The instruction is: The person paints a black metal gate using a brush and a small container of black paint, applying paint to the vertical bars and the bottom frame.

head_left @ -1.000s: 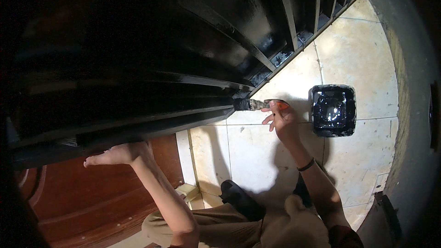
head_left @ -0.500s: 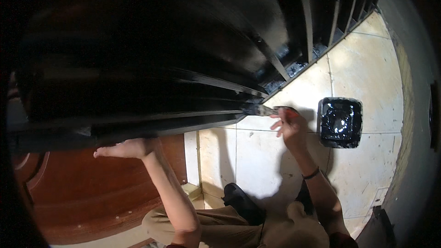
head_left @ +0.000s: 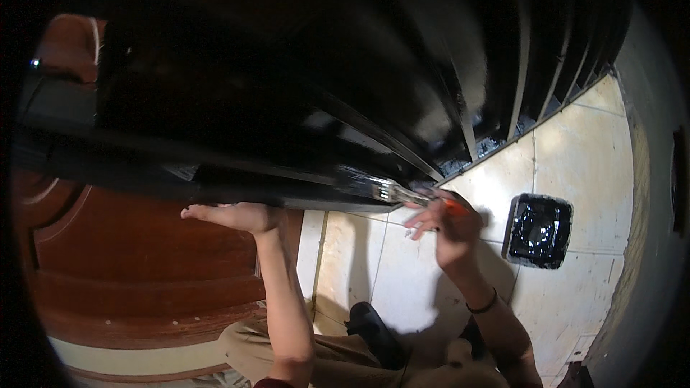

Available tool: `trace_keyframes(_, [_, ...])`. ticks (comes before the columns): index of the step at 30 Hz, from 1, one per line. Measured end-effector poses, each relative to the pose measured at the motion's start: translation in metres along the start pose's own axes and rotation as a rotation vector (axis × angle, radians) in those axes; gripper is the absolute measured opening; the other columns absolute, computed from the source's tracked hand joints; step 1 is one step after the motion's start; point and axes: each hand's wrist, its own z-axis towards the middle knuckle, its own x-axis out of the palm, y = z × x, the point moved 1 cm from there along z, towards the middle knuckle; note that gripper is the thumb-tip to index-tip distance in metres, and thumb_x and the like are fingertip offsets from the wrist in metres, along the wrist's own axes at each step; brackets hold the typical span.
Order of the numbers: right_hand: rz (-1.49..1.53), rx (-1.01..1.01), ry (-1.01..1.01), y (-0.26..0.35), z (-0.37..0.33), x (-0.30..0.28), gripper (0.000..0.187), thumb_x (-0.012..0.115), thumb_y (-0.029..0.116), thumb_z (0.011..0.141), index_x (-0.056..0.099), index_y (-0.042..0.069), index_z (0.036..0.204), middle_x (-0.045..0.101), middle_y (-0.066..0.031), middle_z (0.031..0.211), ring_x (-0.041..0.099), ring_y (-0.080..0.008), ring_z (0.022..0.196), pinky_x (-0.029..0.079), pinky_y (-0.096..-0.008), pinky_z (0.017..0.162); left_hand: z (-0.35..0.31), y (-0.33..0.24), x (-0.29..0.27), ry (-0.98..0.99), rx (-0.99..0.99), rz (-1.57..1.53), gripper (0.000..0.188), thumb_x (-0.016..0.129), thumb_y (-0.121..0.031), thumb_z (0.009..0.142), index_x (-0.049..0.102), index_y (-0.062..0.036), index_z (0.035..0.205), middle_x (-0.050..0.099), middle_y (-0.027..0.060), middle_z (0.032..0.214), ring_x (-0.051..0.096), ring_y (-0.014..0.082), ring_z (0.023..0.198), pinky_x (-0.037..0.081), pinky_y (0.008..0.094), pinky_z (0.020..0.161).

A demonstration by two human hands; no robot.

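Observation:
A paintbrush [head_left: 411,197] with a metal band and some orange on its handle is gripped in my right hand [head_left: 456,228]. Its dark bristles touch the lower edge of a glossy black ribbed panel [head_left: 287,169], which looks like a metal gate or door. On the left, my left hand [head_left: 241,217] rests against the panel's near edge, one digit stretched out to the left. The other fingers are partly hidden at that edge. To the right of my right hand, a squarish tray [head_left: 509,236] of shiny black paint [head_left: 540,231] sits on the floor.
Pale floor tiles [head_left: 410,266] lie below the panel. A reddish-brown wooden door [head_left: 158,251] stands at the left, and a grey wall [head_left: 658,194] curves along the right. My bent legs and a dark shoe [head_left: 375,330] are at the bottom.
The view has shifted, so the panel and paint tray appear lower. The brush has moved left along the panel's lower edge. Both hands keep their hold and pose.

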Motion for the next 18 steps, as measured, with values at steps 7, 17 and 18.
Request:
trace_keyframes(7, [-0.648, -0.190, 0.026, 0.024, -0.021, 0.004, 0.019, 0.059, 0.005, 0.098, 0.067, -0.006, 0.111, 0.075, -0.0143, 0.086, 0.072, -0.0178, 0.071, 0.057, -0.0290, 0.065, 0.004, 0.023, -0.024, -0.099, 0.234, 0.468, 0.075, 0.016, -0.050, 0.109, -0.025, -0.0067, 0.156, -0.031, 0.0098, 0.164, -0.022, 0.0221, 0.153, -0.010, 0.0377, 0.126])
trace_keyframes(17, [-1.027, -0.680, 0.512, 0.092, -0.005, 0.075, 0.044, 0.081, 0.017, 0.080, 0.070, 0.011, 0.122, 0.072, -0.0076, 0.111, 0.072, -0.0236, 0.081, 0.058, -0.0372, 0.069, 0.005, 0.035, -0.042, -0.144, 0.102, 0.338, 0.080, 0.011, -0.057, 0.107, -0.027, -0.0035, 0.154, -0.032, 0.0159, 0.163, -0.022, 0.0257, 0.153, -0.012, 0.0386, 0.125])
trace_keyframes(18, [-1.124, -0.660, 0.496, 0.080, -0.010, 0.062, 0.044, 0.081, 0.019, 0.081, 0.070, 0.012, 0.123, 0.072, -0.0072, 0.112, 0.072, -0.0232, 0.082, 0.059, -0.0374, 0.069, 0.002, 0.031, -0.030, -0.162, 0.065, 0.277, 0.081, 0.010, -0.057, 0.107, -0.026, -0.0025, 0.154, -0.031, 0.0161, 0.163, -0.022, 0.0256, 0.153, -0.012, 0.0384, 0.125])
